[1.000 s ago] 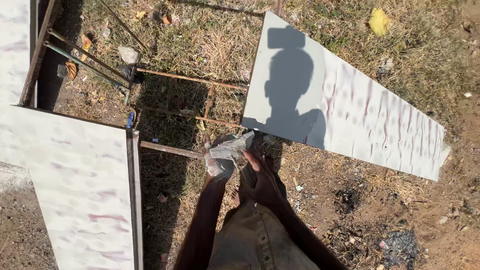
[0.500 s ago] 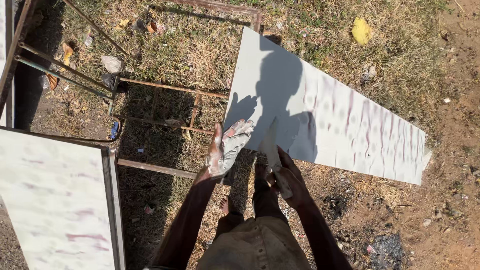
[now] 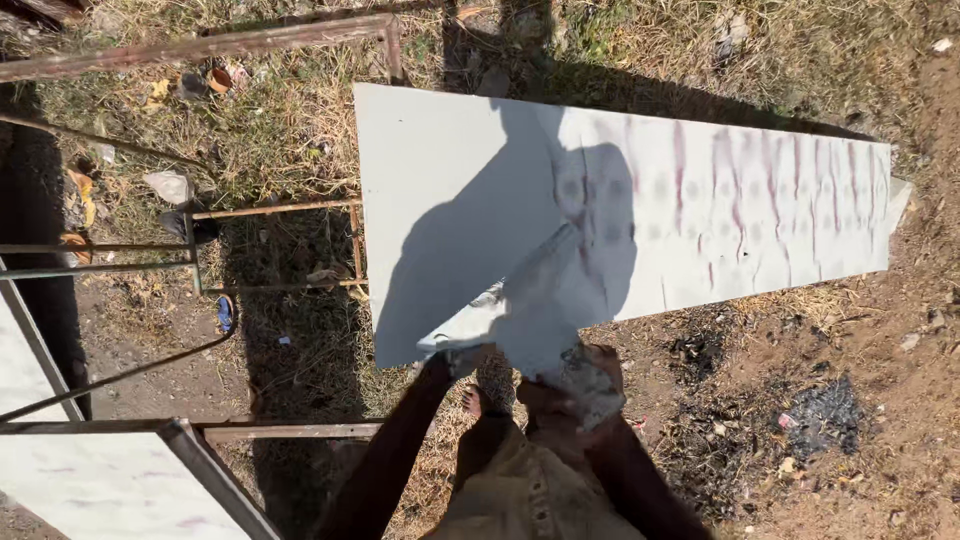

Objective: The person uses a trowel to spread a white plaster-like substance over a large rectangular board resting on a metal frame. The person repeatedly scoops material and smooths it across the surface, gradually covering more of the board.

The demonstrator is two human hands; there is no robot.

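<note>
Dry grass and bare dirt (image 3: 880,420) surround the work, with rusty metal frames (image 3: 270,245) to your left. You stand at the near edge of a long white panel (image 3: 450,180) lying flat on the ground, its far half streaked with faint pink stripes, your shadow across its middle. Both hands hold a pale, stained sheet (image 3: 530,305) over that edge: your left hand (image 3: 455,358) grips its lower corner, fingers closed; your right hand (image 3: 590,385) is wrapped shut around the bunched end. Judged from the spread, you hold it taut to lay it flat.
</note>
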